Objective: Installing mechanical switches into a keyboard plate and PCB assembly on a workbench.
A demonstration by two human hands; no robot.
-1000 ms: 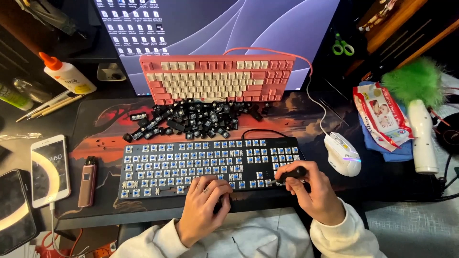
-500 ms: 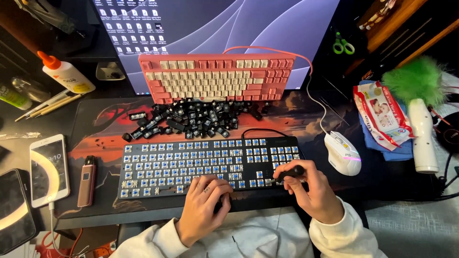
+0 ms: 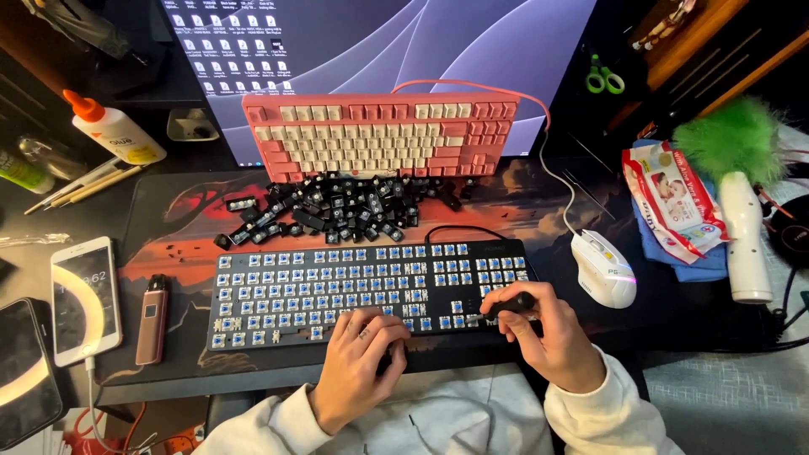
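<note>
Black keyboard point(image 3: 371, 291), keycaps stripped and blue switches exposed, is seen in the head view just beyond both sets of fingers. Its front edge is pressed by the left hand point(image 3: 358, 371), fingers curled together. A small black tool point(image 3: 506, 306) is clamped by the right hand point(image 3: 548, 337), tip touching the bottom row. Loose black keycaps point(image 3: 337, 211) are piled farther out, before a pink keyboard point(image 3: 379, 135). A white mouse point(image 3: 603, 268) lies right of the fingers.

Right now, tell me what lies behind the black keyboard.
Behind the black keyboard lies a heap of loose black keycaps, then a pink keyboard propped against the monitor. What lies under the heap is hidden.
</note>
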